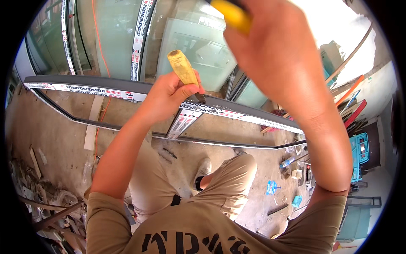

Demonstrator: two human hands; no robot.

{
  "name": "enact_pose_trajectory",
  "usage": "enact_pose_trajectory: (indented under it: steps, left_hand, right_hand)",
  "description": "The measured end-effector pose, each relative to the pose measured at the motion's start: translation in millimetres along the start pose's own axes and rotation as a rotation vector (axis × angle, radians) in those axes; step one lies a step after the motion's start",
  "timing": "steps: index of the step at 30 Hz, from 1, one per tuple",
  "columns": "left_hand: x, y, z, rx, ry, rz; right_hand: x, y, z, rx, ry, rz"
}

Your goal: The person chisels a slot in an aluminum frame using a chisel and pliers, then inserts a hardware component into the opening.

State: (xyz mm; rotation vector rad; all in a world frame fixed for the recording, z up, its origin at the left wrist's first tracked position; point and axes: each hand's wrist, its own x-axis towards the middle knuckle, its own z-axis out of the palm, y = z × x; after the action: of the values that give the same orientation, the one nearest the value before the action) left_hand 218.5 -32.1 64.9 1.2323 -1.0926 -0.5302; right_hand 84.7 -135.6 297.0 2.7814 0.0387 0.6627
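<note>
My left hand (167, 95) is closed round a chisel (181, 67) with a worn yellow handle. The chisel leans, its short dark blade meeting the dark upper face of a long metal frame bar (237, 106). Small crumbs lie on the bar beside the blade. Raised above and to the right, my right hand (272, 46) grips the yellow and black handle of a hammer (232, 15). The hammer's head lies outside the view. The bar's near side carries white printed protective film, and a short crosspiece (184, 122) joins it to a lower rail.
Glass panes (196, 46) stand beyond the frame, with an orange cord (98, 42) running past. Scrap (59, 203) is heaped at the lower left. Tools and small containers (296, 174) litter the floor on the right, near a turquoise crate (359, 152).
</note>
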Motion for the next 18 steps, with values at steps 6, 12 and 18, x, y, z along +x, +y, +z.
enact_pose_trajectory:
  steps: [6, 12, 18]
  left_hand:
    - [1.2, -4.6, 2.3, -0.047, 0.021, 0.046]
    - [3.0, -2.5, 3.6, -0.024, 0.002, 0.042]
    - [3.3, -8.9, 0.6, -0.044, -0.009, 0.003]
  right_hand:
    - [-12.3, 8.5, 7.1, 0.04, 0.055, -0.013]
    - [-16.7, 8.3, -1.6, 0.044, -0.082, -0.051]
    - [-32.0, 24.1, 12.2, 0.011, -0.107, -0.067]
